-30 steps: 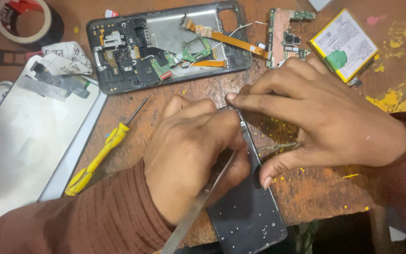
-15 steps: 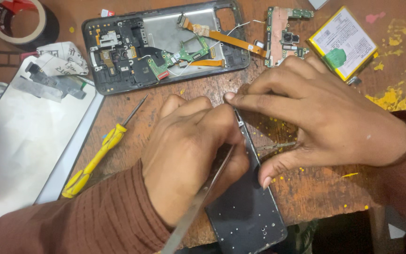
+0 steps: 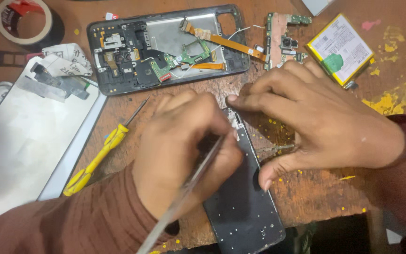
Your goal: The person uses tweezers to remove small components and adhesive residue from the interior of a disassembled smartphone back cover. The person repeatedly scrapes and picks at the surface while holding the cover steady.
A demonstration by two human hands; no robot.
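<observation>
The left hand [image 3: 184, 150] grips a metal tool [image 3: 184, 188] over the dark phone panel [image 3: 245, 207]; the right hand [image 3: 316, 122] presses the panel, fingers spread, onto the scuffed wooden counter [image 3: 316, 197].

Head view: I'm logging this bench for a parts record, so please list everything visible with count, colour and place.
phone frame: 1, black, under both hands, centre
metal tool: 1, silver, in left hand
opened phone body: 1, black with orange flex cables, top centre
circuit board: 1, green, top right of centre
battery: 1, yellow and white, top right
screwdriver: 1, yellow, left of hands
metal plate: 1, grey, left
tape roll: 1, pale, top left
wooden table: 1, brown, yellow paint spots
left hand: 1, holds tool
right hand: 1, steadies frame
</observation>
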